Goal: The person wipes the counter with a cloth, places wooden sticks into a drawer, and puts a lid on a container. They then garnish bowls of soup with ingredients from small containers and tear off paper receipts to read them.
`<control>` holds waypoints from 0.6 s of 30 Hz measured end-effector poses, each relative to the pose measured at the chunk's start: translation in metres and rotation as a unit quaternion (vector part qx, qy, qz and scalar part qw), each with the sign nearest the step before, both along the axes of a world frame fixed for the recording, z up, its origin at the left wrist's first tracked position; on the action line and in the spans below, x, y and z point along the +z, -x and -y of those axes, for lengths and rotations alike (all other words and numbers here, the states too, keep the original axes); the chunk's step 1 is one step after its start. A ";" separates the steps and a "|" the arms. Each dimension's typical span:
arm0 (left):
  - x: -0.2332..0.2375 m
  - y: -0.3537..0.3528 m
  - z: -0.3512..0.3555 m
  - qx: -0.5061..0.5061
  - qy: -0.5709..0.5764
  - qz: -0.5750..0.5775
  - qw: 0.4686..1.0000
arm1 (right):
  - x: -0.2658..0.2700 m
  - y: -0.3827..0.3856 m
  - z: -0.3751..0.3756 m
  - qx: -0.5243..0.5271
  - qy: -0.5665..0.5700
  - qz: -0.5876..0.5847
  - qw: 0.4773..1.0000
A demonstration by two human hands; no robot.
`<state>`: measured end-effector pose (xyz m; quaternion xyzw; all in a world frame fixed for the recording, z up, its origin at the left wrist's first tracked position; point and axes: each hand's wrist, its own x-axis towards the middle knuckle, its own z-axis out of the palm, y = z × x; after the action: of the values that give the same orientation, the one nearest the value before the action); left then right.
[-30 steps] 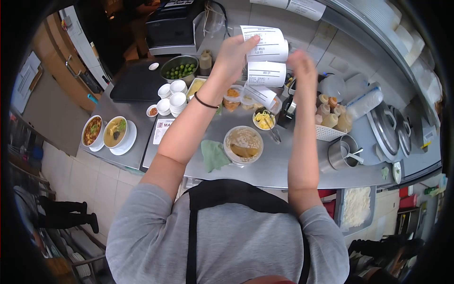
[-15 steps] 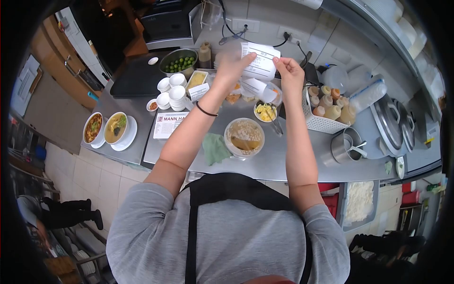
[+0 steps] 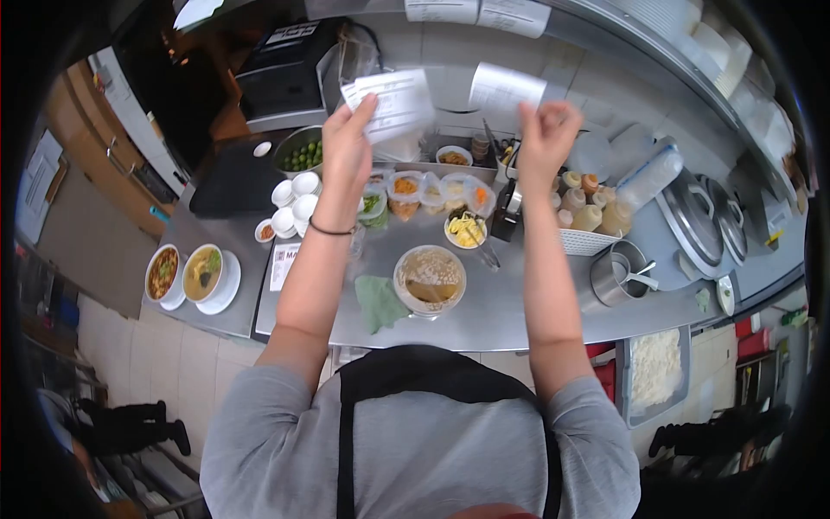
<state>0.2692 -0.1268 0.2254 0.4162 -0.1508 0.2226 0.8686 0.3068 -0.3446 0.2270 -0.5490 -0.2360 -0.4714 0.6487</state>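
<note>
My left hand (image 3: 347, 145) pinches printed paper receipts (image 3: 399, 108) between thumb and fingers, raised above the counter; more than one sheet seems to overlap there. A single curled receipt (image 3: 506, 88), blurred by motion, is pinched in my right hand (image 3: 546, 143), up and to the right. The two sets of paper are apart. Below my hands stand small tubs of chopped ingredients (image 3: 405, 192), a bowl of yellow pieces (image 3: 465, 230) with tongs, and a round tub of broth-like liquid (image 3: 430, 278).
Two soup bowls (image 3: 207, 272) stand at the left. Stacked white cups (image 3: 304, 208), a pot of green limes (image 3: 303, 156), a green cloth (image 3: 380, 303) and a bottle basket (image 3: 588, 240) share the steel counter. More receipts (image 3: 514, 16) hang from the shelf edge. Two other people are partly visible.
My hands have moved apart: the left went left with its receipts, and the right drew one receipt away, rightward. My view has tilted up, showing the slips on the shelf edge.
</note>
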 end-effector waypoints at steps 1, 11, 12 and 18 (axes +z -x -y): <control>-0.002 0.004 -0.001 -0.007 -0.007 -0.012 1.000 | 0.027 -0.012 0.009 0.009 -0.021 0.038 0.999; -0.039 0.016 0.013 -0.051 -0.049 -0.080 0.994 | 0.111 -0.074 0.072 -0.224 0.041 0.022 0.973; -0.039 0.016 0.020 -0.062 -0.053 -0.085 0.993 | 0.116 -0.075 0.073 -0.182 0.018 0.026 0.983; -0.045 0.015 0.058 -0.112 -0.042 -0.107 0.987 | 0.072 -0.047 0.086 -0.238 0.031 0.073 0.968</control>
<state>0.2546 -0.1848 0.1806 0.4541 -0.1113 0.0718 0.8810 0.3540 -0.4305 0.2985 -0.5735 -0.1592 -0.6435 0.4813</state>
